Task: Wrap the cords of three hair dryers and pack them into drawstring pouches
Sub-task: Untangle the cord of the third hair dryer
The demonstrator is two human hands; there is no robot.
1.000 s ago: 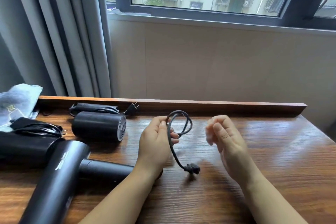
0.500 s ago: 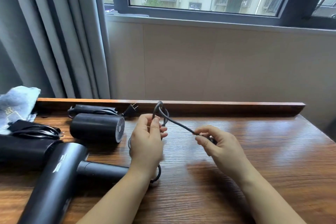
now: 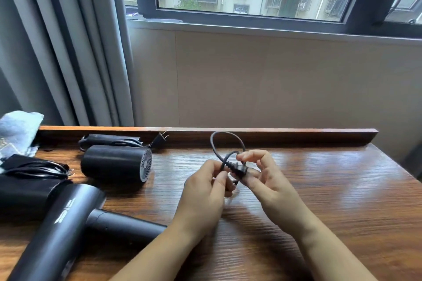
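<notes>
A black hair dryer lies at the near left of the wooden table, handle pointing right. Its dark cord rises in a loop above my hands. My left hand grips the coiled cord. My right hand pinches the plug end against the coil. A second dryer with its cord wrapped and plug lies further back. A third dryer with a bundled cord sits at the far left.
A grey-blue cloth pouch lies at the table's back left corner. A raised wooden ledge runs along the table's far edge under the window wall. Grey curtains hang at the left.
My right hand has brought the plug end in from the right to the coil in my left hand. The cord loop now stands above both hands.
</notes>
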